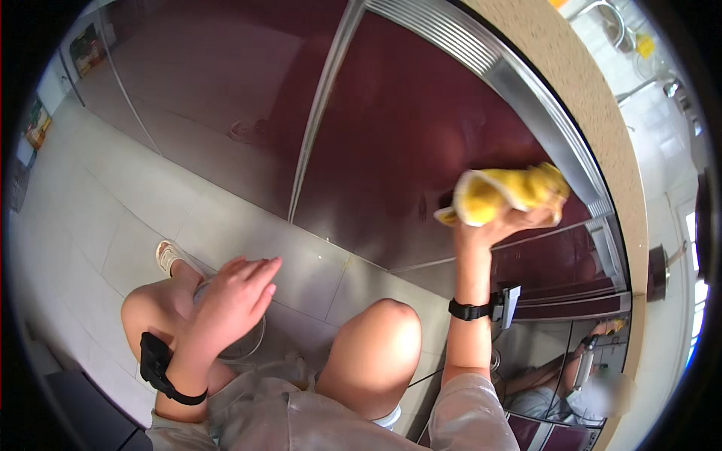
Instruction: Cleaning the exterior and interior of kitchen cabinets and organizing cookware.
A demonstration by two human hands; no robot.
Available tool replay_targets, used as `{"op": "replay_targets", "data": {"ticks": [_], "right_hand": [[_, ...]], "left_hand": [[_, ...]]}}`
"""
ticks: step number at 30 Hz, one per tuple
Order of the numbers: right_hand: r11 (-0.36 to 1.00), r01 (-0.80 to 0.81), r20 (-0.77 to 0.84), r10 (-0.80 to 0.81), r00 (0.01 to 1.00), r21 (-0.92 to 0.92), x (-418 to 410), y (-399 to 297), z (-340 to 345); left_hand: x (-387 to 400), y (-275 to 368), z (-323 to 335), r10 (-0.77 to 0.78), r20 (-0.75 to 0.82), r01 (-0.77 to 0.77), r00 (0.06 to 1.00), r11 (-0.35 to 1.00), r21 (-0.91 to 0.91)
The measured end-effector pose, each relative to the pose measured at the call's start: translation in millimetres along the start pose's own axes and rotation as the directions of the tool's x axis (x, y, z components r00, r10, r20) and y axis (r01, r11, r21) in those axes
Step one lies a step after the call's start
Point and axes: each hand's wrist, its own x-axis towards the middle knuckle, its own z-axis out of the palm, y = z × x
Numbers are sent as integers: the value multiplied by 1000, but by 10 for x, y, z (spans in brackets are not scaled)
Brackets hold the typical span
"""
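Observation:
My right hand (516, 222) grips a yellow cloth (491, 194) with a white edge. The cloth is against, or very close to, a glossy dark red cabinet door (389, 135), near the door's right end. Slight blur covers the cloth and fingers. Over my left thigh, my left hand (237, 296) hangs in the air with nothing in it, its fingers extended and lying near one another, the thumb a little apart. Each wrist carries a black strap with a device.
A speckled beige countertop (612, 152) curves above the cabinets, with a faucet (643, 90) beyond it. Metal trim (318, 113) divides the doors. Pale tiles (225, 220) cover the floor. At lower right, a dark reflective appliance front (541, 349) mirrors my arm. A dark pan (657, 273) stands past the counter.

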Motion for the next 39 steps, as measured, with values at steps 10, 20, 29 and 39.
{"op": "replay_targets", "data": {"ticks": [10,20,29,39], "right_hand": [[893,441,144,-449,882,88,714,-1338,737],[370,686,411,-905,112,627,-2272,-1762,1040],[-179,682,348,-753,-559,709,-3232,-1092,779],[82,697,418,-848,-327,712,-2732,313,83]], "left_hand": [[-72,-107,-85,-19,-17,20,1000,999,45],[-301,-198,-131,-47,-81,66,996,962,265],[-204,-242,-198,-214,-18,214,977,967,139],[-223,-52,-103,-102,47,92,994,980,179]]}}
